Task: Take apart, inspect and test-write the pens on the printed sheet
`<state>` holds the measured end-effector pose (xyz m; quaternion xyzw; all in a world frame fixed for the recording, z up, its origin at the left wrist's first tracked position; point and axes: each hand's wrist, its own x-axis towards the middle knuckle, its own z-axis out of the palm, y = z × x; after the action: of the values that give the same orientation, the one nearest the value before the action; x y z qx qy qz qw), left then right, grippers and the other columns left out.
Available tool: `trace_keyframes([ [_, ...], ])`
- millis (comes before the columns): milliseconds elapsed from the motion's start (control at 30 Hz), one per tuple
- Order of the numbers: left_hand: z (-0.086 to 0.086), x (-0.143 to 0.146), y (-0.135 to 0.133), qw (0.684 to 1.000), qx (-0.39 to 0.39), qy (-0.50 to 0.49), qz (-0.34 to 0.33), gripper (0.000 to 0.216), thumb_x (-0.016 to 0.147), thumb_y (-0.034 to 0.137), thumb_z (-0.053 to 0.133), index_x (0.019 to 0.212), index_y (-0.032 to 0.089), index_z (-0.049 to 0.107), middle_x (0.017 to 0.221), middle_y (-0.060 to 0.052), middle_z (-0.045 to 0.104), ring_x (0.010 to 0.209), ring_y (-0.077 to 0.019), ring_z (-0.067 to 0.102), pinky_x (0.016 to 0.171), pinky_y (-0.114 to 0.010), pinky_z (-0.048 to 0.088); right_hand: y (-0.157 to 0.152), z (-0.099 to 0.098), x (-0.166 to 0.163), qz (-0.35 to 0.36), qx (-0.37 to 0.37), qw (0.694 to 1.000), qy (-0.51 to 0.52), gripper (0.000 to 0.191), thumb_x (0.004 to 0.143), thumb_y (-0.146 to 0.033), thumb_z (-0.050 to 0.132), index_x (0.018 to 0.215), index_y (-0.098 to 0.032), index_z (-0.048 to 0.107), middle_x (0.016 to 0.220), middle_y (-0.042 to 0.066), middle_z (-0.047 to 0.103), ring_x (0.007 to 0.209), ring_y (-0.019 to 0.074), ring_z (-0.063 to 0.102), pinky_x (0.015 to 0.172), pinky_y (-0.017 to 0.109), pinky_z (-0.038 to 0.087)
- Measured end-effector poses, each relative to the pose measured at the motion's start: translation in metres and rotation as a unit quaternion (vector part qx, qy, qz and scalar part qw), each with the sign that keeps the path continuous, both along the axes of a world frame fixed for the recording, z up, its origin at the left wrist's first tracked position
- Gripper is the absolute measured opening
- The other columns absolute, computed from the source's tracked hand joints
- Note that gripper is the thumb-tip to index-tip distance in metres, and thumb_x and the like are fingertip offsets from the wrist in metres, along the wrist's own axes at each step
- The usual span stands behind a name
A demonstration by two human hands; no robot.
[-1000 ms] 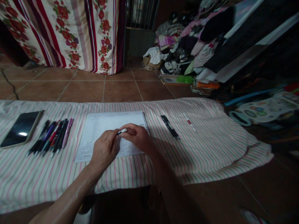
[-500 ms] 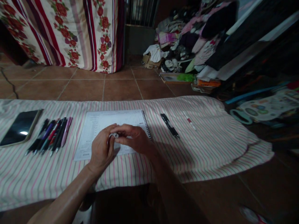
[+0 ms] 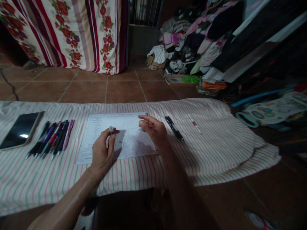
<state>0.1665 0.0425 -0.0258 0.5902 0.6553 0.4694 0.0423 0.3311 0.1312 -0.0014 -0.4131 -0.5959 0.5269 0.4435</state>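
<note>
Over the middle of the notebook [image 3: 120, 137], left hand [image 3: 102, 153] has a narrow grip, thumb and forefinger pinched on a small pen [image 3: 111, 131], held upright w/ its pale end poking out the top; the lower part is hidden in the fingers. Right hand [image 3: 153, 129] hovers at 3 o'clock of it, grip loose and half open. Whether a small piece sits between those fingertips, can't tell, too dim. Hands are apart, a clear gap between them above the page.

Step in hand, by my read: the pen is being handled over the page w/ the hands parted, prob. opened or readied, no writing yet. Next move calls for the two hands to meet again, or for the pen to pass to one hand and turn tip-down onto the sheet; the left pinch has to stay steady since the pen is slim.

Outward: the notebook lies flat on the striped cloth [image 3: 216, 150] over the tabletop, spiral at its 3 o'clock edge. At 3 o'clock of the right hand, a black pen [image 3: 174, 128] lies alone, and further the same way a thin white pen [image 3: 194, 124]. At 9 o'clock of the notebook, a row of pens [image 3: 51, 139] side by side, then a dark phone [image 3: 20, 130] beyond. At 12 o'clock, tiled floor and a flowered bedsheet [image 3: 72, 32].
</note>
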Motion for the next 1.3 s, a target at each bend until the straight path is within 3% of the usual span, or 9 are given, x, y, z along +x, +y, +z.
trace_keyframes([
  [133, 0.000, -0.004, 0.003, 0.996, -0.021, -0.081, 0.018, 0.021, 0.088, 0.032, 0.042, 0.099, 0.018, 0.054, 0.084, -0.003, 0.065, 0.082, -0.0166, 0.062, 0.076, -0.032, 0.047, 0.009, -0.003, 0.011, -0.129, -0.032, 0.991, 0.012, 0.033, 0.070, -0.037, 0.060, 0.091, -0.013, 0.065, 0.069, 0.002, 0.062, 0.058, 0.0090, 0.052, 0.058, 0.023, 0.043],
  [300, -0.004, -0.011, 0.010, 0.974, -0.034, -0.225, 0.009, 0.026, 0.085, 0.037, 0.045, 0.103, 0.019, 0.051, 0.071, 0.001, 0.060, 0.069, -0.0137, 0.060, 0.069, -0.029, 0.047, 0.015, -0.011, 0.016, -0.173, -0.052, 0.983, 0.016, 0.032, 0.069, -0.036, 0.061, 0.090, -0.014, 0.065, 0.069, 0.002, 0.063, 0.056, 0.0088, 0.052, 0.056, 0.023, 0.042],
  [500, 0.001, -0.012, 0.015, 0.947, -0.064, -0.312, 0.028, 0.027, 0.080, 0.039, 0.052, 0.096, 0.017, 0.055, 0.062, 0.004, 0.053, 0.054, -0.0094, 0.052, 0.054, -0.022, 0.043, 0.016, -0.020, 0.019, -0.120, 0.038, 0.986, -0.105, 0.027, 0.070, -0.030, 0.058, 0.090, -0.014, 0.065, 0.081, 0.006, 0.066, 0.070, 0.0149, 0.060, 0.064, 0.027, 0.046],
  [700, 0.001, -0.010, 0.018, 0.941, -0.098, -0.323, 0.015, 0.031, 0.078, 0.041, 0.053, 0.094, 0.015, 0.059, 0.057, 0.005, 0.046, 0.050, -0.0077, 0.042, 0.048, -0.020, 0.036, 0.015, -0.020, 0.020, -0.132, 0.085, 0.965, -0.212, 0.023, 0.072, -0.026, 0.054, 0.088, -0.014, 0.065, 0.080, 0.006, 0.066, 0.069, 0.0154, 0.060, 0.067, 0.029, 0.048],
  [1033, -0.006, -0.008, 0.017, 0.944, -0.157, -0.289, -0.007, 0.038, 0.075, 0.044, 0.055, 0.096, 0.013, 0.064, 0.056, 0.003, 0.051, 0.047, -0.0090, 0.044, 0.043, -0.021, 0.034, 0.013, -0.020, 0.013, -0.120, 0.085, 0.971, -0.190, 0.022, 0.074, -0.029, 0.055, 0.089, -0.015, 0.065, 0.078, 0.006, 0.066, 0.069, 0.0157, 0.061, 0.066, 0.028, 0.048],
  [1200, -0.006, -0.005, 0.016, 0.939, -0.188, -0.287, -0.035, 0.035, 0.076, 0.042, 0.053, 0.094, 0.013, 0.061, 0.054, 0.003, 0.051, 0.044, -0.0083, 0.042, 0.041, -0.019, 0.032, 0.008, -0.018, -0.001, -0.023, 0.079, 0.987, -0.141, 0.026, 0.075, -0.033, 0.057, 0.095, -0.017, 0.063, 0.079, 0.004, 0.065, 0.071, 0.0139, 0.060, 0.063, 0.025, 0.047],
  [1300, -0.007, 0.000, 0.013, 0.940, -0.194, -0.267, -0.086, 0.028, 0.076, 0.040, 0.054, 0.088, 0.016, 0.061, 0.050, 0.005, 0.049, 0.043, -0.0079, 0.041, 0.040, -0.018, 0.031, 0.003, -0.017, -0.009, 0.032, 0.109, 0.981, -0.158, 0.033, 0.074, -0.034, 0.060, 0.104, -0.020, 0.062, 0.093, 0.005, 0.064, 0.079, 0.0139, 0.059, 0.060, 0.022, 0.045],
])
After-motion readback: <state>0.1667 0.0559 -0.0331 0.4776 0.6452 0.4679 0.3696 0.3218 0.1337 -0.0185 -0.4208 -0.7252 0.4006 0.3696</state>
